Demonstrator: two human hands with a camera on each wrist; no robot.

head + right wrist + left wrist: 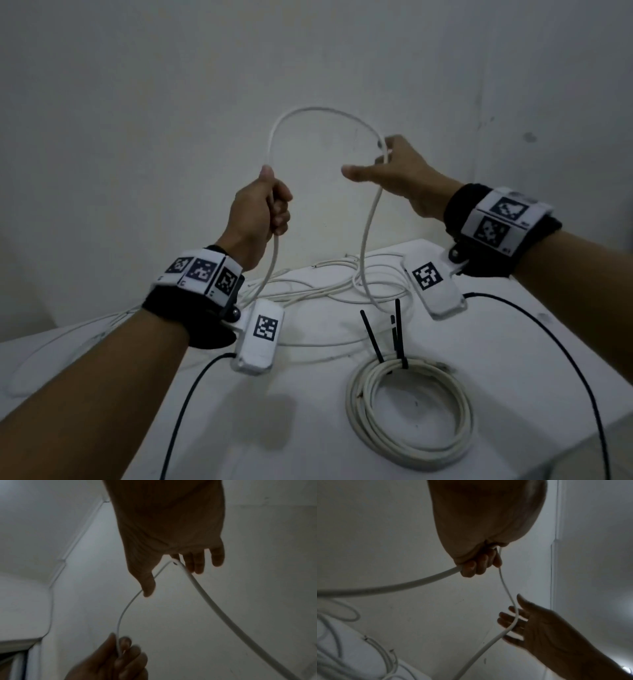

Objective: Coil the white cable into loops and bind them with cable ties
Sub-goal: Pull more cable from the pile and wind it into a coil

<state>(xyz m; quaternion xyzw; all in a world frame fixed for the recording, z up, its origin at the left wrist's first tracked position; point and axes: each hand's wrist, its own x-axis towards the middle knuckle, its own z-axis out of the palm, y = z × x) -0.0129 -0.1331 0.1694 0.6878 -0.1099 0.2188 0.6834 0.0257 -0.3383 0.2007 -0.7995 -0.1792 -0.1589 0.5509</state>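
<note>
Here, the left hand (262, 209) clenches its fingers around the white cable (318, 111), which arches up and across to the right hand (399, 173). The right fingers (508, 616) are spread and relaxed, the cable draped over them, then dropping to the worktop (308, 411).

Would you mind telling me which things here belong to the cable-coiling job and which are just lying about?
Part of the job:
- white cable, arched between the hands
- left hand, gripping it
- right hand, fingers open against it
- black cable ties

Lying about:
- finished coil, already tied
- table
</note>
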